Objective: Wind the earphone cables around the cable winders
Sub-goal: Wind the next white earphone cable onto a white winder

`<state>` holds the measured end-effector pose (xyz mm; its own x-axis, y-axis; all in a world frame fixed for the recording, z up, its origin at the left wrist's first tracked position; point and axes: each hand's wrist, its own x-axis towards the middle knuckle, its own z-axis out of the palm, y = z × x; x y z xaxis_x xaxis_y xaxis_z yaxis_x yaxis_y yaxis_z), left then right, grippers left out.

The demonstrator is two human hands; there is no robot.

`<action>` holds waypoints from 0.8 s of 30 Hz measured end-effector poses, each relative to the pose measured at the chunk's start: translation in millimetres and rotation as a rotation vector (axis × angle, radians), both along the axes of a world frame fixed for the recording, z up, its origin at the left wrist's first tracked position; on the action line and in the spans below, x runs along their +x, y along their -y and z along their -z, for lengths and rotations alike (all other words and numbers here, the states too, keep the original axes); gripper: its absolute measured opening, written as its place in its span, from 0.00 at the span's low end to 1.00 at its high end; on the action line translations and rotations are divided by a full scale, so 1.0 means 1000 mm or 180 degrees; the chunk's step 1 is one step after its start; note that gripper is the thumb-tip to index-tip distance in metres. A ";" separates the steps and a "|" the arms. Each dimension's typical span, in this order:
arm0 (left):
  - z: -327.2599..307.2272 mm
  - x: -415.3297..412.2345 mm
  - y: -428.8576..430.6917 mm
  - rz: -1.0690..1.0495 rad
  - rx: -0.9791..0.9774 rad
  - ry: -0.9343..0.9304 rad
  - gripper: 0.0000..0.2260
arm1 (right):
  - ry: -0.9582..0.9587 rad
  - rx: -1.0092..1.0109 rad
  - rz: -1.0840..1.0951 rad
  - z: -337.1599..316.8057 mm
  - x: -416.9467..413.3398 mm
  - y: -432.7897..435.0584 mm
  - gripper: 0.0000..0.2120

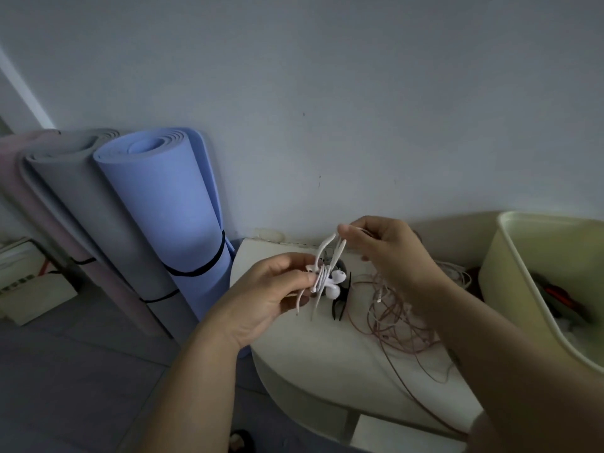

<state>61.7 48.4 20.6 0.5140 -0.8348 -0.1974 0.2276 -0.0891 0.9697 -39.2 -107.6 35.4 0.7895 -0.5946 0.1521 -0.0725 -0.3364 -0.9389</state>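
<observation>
White earphone cable (327, 247) mostly wound on white plastic winder (317, 275), gripped in left hand (261, 299); right hand (392, 253) pinching last loop; pink tangled cable (392, 318) not yet done.

I see the left hand (261, 299) gripping a white cable winder (322, 276) with white earphone cable (340, 253) wrapped round it, while the right hand (389, 250) pinches that cable just above. Below, on the pale table (313, 351), lie a black winder (341, 302) and a pinkish cable tangle (392, 318).

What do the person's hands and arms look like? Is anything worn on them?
Both the left hand and the right hand are bare: no gloves, rings or watch visible. The left forearm and the right forearm are bare too; no sleeve shows.
</observation>
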 end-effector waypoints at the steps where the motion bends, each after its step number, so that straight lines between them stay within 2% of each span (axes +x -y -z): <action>1: 0.001 0.001 0.000 0.0059 -0.0148 -0.0136 0.07 | -0.0064 0.0279 -0.0070 0.003 0.001 0.003 0.12; 4: 0.000 0.000 0.001 0.0323 -0.0547 -0.0501 0.14 | -0.0145 0.0791 -0.0422 0.012 0.005 0.003 0.14; 6: -0.002 -0.003 0.002 0.0395 -0.0935 -0.0799 0.17 | -0.0250 0.0748 -0.0604 0.019 0.009 -0.005 0.15; 8: -0.005 -0.005 0.004 0.0049 -0.1233 -0.1138 0.12 | -0.0421 0.0442 -0.0590 0.021 0.013 -0.016 0.16; 10: -0.005 -0.004 0.005 -0.0539 -0.1306 -0.1353 0.11 | -0.0556 0.0053 -0.0589 0.021 0.015 -0.024 0.19; 12: -0.002 0.000 0.006 -0.1063 -0.1279 -0.1400 0.11 | -0.0678 -0.0371 -0.0728 0.017 0.014 -0.029 0.17; 17: 0.005 0.006 0.004 -0.1472 -0.0943 -0.0926 0.07 | -0.0766 -0.1135 -0.0945 0.013 0.009 -0.036 0.14; 19: 0.006 0.008 0.004 -0.1528 -0.0716 -0.0490 0.06 | -0.0728 -0.1325 -0.0880 0.010 0.007 -0.034 0.13; 21: 0.010 0.011 0.003 -0.1631 -0.0228 0.0164 0.04 | -0.0581 -0.1488 -0.0751 0.007 0.004 -0.030 0.12; 22: 0.010 0.012 0.004 -0.1635 0.0006 0.0399 0.05 | -0.0506 -0.1543 -0.0666 0.005 0.003 -0.028 0.12; 24: 0.010 0.011 0.003 -0.1468 0.0282 0.0542 0.19 | -0.0381 -0.1532 -0.0487 0.002 0.001 -0.023 0.11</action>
<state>72.3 45.6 10.7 0.8568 -0.4967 -0.1384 0.1018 -0.1002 0.9897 -38.3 -84.4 33.0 0.8906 -0.3558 0.2832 -0.0861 -0.7434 -0.6633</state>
